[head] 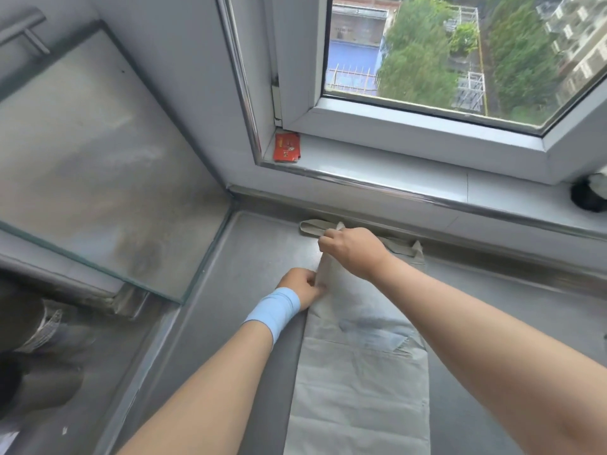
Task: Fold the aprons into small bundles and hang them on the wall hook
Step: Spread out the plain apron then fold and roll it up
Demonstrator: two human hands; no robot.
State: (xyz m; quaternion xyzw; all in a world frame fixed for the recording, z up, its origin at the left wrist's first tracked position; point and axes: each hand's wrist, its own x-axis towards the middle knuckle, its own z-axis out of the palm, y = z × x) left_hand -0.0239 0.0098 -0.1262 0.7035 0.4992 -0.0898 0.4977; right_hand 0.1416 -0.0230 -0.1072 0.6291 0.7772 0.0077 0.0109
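Currently left hand [303,287] pinches apron [358,372] at its 9 o'clock edge, right hand [348,249] pinches the 12 o'clock corner; loose strap [313,226] could slip free, unravelling the fold.

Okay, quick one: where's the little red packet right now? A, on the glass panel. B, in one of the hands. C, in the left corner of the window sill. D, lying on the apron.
C: the red packet lies in the left corner of the window sill, against the frame, while the left hand and right hand both hold the apron on the counter below.
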